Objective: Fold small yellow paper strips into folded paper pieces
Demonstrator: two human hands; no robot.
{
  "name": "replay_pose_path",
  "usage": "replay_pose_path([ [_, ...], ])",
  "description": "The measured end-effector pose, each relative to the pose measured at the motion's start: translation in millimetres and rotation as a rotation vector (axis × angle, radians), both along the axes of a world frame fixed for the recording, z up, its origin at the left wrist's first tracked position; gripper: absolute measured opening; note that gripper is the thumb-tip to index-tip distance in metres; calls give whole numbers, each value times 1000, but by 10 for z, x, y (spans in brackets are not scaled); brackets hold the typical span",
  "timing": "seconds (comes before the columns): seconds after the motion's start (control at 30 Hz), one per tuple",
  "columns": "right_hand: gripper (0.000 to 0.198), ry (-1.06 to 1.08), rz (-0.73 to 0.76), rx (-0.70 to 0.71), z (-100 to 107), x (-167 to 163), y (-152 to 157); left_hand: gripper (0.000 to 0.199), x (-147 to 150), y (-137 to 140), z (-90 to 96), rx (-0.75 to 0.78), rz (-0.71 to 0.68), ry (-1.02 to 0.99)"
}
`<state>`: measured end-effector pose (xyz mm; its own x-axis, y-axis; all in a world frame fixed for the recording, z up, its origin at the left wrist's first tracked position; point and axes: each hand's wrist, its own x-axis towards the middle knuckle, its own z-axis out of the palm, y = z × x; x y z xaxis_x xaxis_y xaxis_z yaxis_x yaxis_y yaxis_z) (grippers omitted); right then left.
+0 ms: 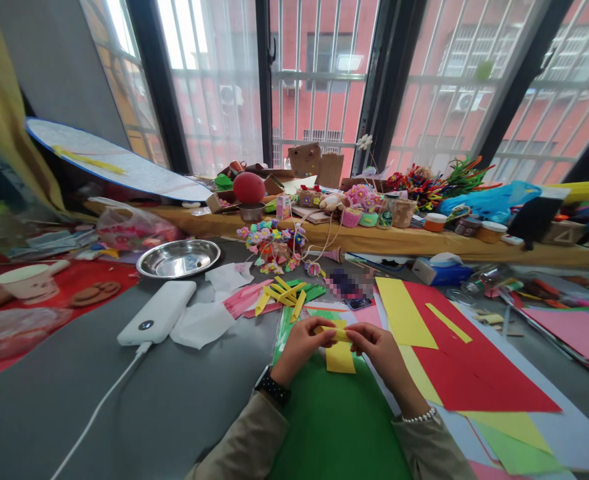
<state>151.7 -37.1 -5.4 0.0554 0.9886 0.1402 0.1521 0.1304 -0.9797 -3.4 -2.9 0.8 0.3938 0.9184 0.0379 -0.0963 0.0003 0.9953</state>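
Note:
Between my two hands is a narrow folded strip of yellow paper (pixel 341 334). My left hand (pixel 304 347), with a dark dotted watch band at the wrist, pinches its left end. The right end is pinched by my right hand (pixel 374 343), which has a beaded bracelet. Just below the strip, a yellow paper piece (pixel 341 359) lies on a green sheet (pixel 334 420). Beyond my left hand, several folded yellow paper strips (pixel 285 293) lie in a loose pile, with green strips (pixel 315 292) beside them.
A white power bank (pixel 159 312) with a cable lies to the left, near a round metal tray (pixel 177 260). Red paper (pixel 484 360) and yellow paper (pixel 405 313) lie to the right. Craft flowers (pixel 271 245) stand before a crowded window ledge (pixel 294 233).

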Motion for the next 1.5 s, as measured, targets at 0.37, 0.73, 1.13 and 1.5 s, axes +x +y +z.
replay_pose_path([
  [0.37, 32, 2, -9, -13, 30, -35, -22, 29, -1, 9, -35, 10, 11, 28],
  [0.73, 28, 65, 98, -104, -43, -91, -11, 54, 0, 51, -44, -70, 87, -135],
  [1.13, 26, 34, 36, -15, 4, -62, -21, 50, 18, -9, -25, -41, -41, -24],
  [1.5, 27, -47, -33, 34, 54, -120, -54, 49, 51, -31, -51, -18, -144, -9],
])
